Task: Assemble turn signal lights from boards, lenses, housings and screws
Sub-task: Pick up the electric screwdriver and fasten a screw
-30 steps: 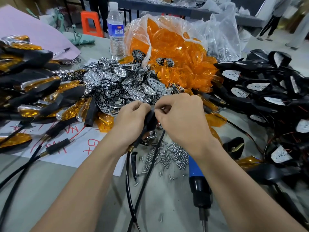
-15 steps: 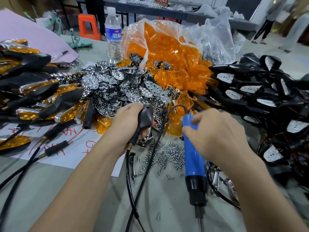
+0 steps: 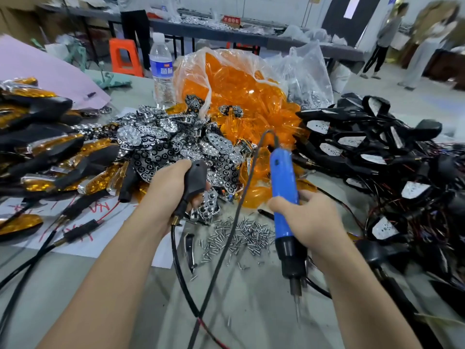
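screws (image 3: 236, 235) before boards (image 3: 161, 147), housings (image 3: 364, 147) right

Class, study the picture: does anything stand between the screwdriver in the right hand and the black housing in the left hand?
Yes. The black cord of the screwdriver arcs from its top and hangs between the right hand and left hand, crossing the wire from the housing lower down. Nothing else visible fills the gap.

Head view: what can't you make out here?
Head view, black housing: turned away in the left hand; any lens or board inside is hidden.
Head view, blue screwdriver: bit tip blurred; any screw there unclear.
Head view, red sign: too small to read.
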Available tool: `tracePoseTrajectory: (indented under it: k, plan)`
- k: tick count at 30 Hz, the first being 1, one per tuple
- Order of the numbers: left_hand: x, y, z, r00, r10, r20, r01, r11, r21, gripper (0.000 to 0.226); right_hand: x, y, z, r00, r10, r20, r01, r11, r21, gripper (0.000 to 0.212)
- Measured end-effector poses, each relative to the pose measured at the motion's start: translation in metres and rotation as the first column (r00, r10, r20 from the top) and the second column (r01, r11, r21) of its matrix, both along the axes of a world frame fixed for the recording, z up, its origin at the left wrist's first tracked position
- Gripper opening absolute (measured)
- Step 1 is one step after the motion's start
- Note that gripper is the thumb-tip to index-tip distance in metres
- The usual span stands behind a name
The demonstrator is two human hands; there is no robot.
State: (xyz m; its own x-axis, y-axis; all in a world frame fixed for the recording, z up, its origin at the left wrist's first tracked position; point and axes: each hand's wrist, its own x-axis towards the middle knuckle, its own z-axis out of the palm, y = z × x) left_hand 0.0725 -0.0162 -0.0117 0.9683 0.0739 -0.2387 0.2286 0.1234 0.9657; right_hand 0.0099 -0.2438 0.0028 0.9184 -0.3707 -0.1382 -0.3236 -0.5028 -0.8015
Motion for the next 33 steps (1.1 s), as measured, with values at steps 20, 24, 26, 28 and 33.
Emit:
tracePoseTrajectory:
  k: [20,24,26,28,33]
  plan:
    - [0.008,-0.005,0.000,0.986,0.141,0.085,-0.160,0.941,0.297,0.061,0.053,0.004,-0.009,0.863,-0.288,0.415,-0.470,-0.155,0.869,0.043]
    - [0.012,-0.004,-0.005,0.988,0.148,0.048,-0.156,0.938,0.310,0.053,0.062,0.007,-0.017,0.839,-0.290,0.460,-0.517,-0.162,0.841,0.033]
    - [0.013,-0.004,-0.007,0.988,0.149,0.045,-0.156,0.933,0.323,0.050,0.066,0.007,-0.018,0.839,-0.282,0.466,-0.524,-0.182,0.832,0.029]
    - [0.014,-0.003,-0.006,0.988,0.145,0.049,-0.153,0.928,0.341,0.052,0.069,0.008,-0.017,0.830,-0.280,0.482,-0.538,-0.177,0.824,0.031]
    - [0.012,-0.008,-0.012,0.984,0.155,0.087,-0.177,0.904,0.390,0.051,0.069,0.005,-0.020,0.828,-0.273,0.490,-0.530,-0.096,0.842,0.036]
